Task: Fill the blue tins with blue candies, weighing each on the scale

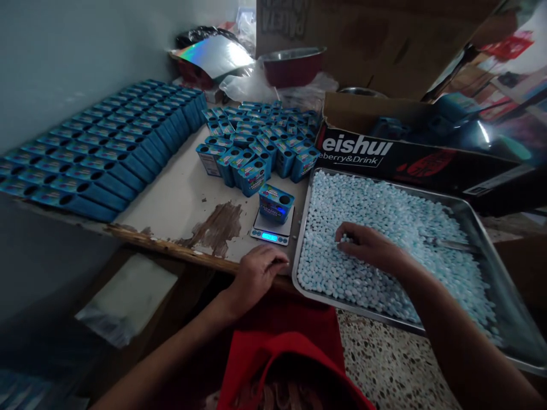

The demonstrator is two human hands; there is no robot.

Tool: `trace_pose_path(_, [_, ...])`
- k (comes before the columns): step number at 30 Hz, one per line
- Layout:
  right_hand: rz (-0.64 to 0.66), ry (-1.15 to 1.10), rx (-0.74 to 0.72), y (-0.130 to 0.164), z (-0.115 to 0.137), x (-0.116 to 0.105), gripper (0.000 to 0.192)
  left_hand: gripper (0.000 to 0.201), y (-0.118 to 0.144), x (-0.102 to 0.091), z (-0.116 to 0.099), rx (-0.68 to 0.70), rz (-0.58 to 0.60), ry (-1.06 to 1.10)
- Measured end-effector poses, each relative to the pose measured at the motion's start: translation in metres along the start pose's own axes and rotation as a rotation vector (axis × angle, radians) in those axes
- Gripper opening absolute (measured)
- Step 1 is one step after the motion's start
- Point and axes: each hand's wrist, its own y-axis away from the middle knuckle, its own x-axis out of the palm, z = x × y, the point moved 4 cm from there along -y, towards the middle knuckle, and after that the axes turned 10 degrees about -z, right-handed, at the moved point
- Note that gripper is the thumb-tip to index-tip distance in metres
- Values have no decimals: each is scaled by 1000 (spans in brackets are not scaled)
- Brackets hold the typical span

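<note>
Nearest the camera, a red cloth garment [282, 353] lies across the person's lap. Just beyond it, the left hand [256, 273] rests palm down on the worn wooden front edge of the pale desk [179, 199], its grip loosely curled with fingers together and holding nothing. The right hand [367, 246] lies in the shallow rectangular steel tray [491, 256], which overhangs the desk edge; its fingertips are pinched together on a few of the small pale-blue and white oval candies [384, 210] that fill the tray in a thick layer.

Between the hands, a small silver pocket scale with a glowing blue display [270, 232] carries one open blue rectangular candy tin with a round hole in its top [276, 203]. Behind it stands a cluster of upright blue tins [260, 142], their label print too small to read. To the left, closed blue tins lie in long tidy rows [102, 142]. Behind the tray, a black cardboard box [410, 162] reads "eishui" and "eberry&Drink". Farthest back sit a red-sided metal bowl [293, 65] and a holographic foil sheet [216, 54].
</note>
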Motion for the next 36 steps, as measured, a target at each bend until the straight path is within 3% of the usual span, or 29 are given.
trace_pose_path(4, [-67,-87,45,7,-3,4,12,10,-13,23,-39,274,74,19])
trace_pose_path(7, [-110,-195,102,11,-4,-1,22,16,-20,24,-44,369,-10,-31])
trace_pose_path(11, [-67,-387,138,3,12,-10,32,12,-24,-16,-13,236,-234,-65])
trace_pose_path(14, [-16,-370,6,-21,49,-15,28,8,-26,-56,19,33,-346,-127])
trace_pose_path(19, [-72,-72,-332,-73,126,-19,10,8,-20,-98,52,-51,-408,-263])
trace_pose_path(23, [-39,171,-433,-95,162,-15,18,11,-12,-118,66,-28,-413,-347])
trace_pose_path(28, [29,349,-479,-103,172,-11,29,14,-8,-143,79,-83,-387,-407])
trace_pose_path(32, [8,369,-477,-106,172,-10,40,16,-8,-158,90,-90,-416,-445])
trace_pose_path(36, [-58,345,-465,-108,173,-8,37,19,-3,-164,102,-100,-432,-467])
